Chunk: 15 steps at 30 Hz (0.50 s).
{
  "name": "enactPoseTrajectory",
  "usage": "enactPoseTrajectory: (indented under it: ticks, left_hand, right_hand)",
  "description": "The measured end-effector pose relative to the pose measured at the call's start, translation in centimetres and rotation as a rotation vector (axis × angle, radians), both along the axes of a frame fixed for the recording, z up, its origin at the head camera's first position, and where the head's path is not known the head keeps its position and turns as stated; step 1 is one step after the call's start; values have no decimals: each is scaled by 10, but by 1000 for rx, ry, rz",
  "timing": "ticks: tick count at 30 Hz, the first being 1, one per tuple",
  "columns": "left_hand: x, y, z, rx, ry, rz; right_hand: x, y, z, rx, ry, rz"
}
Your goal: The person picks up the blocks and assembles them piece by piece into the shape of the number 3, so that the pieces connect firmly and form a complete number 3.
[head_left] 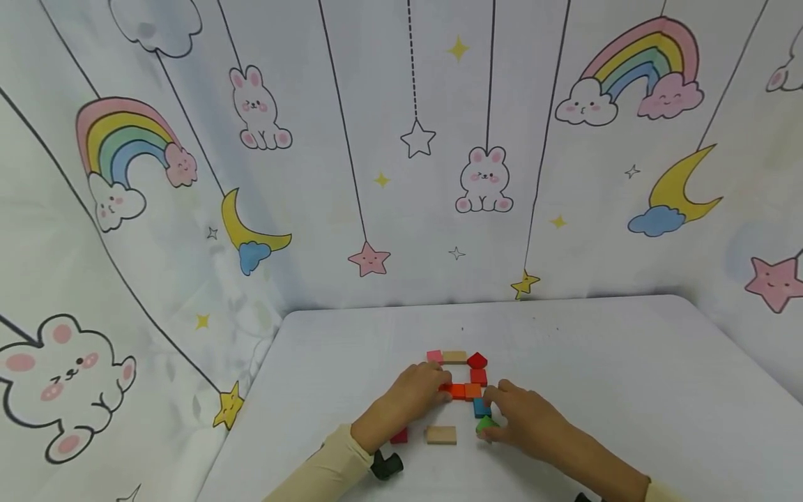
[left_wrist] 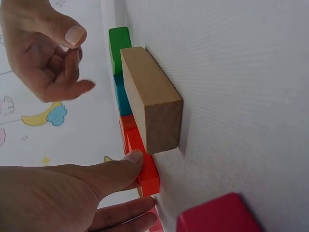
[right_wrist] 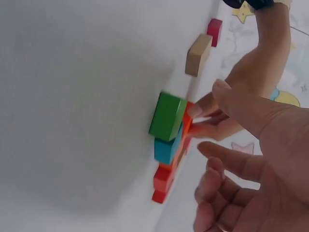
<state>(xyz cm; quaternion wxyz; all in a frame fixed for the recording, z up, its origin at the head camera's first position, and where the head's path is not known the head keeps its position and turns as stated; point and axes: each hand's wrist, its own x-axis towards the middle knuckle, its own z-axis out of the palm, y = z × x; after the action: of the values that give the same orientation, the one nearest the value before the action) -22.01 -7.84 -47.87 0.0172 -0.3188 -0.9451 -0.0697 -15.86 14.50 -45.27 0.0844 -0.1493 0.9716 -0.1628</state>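
In the head view my left hand is at the left end of a short row of orange blocks. Its thumb and fingers pinch the red-orange block, as the left wrist view shows. My right hand hovers by the right side of the layout, its fingers loosely bent and holding nothing. Closest to it are a green block and a blue block, and a small gap separates them from the fingers in the right wrist view. Another orange block continues the row towards the blue one.
Behind the row lie a pink block, a wooden block, a pointed red block and a red square block. Nearer me are a second wooden block and a crimson block. All rest on a white table.
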Motion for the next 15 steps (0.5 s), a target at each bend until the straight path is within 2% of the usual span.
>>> enactPoseTrajectory:
  ticks: [3, 9, 15]
  left_hand:
    - [1, -1, 0, -1, 0, 1]
    - [1, 0, -2, 12, 7, -7]
    - [1, 0, -1, 3, 25, -8]
  right_hand:
    - [2, -7, 0, -35, 24, 49]
    - [2, -20, -4, -61, -15, 82]
    - [2, -31, -12, 7, 87, 188]
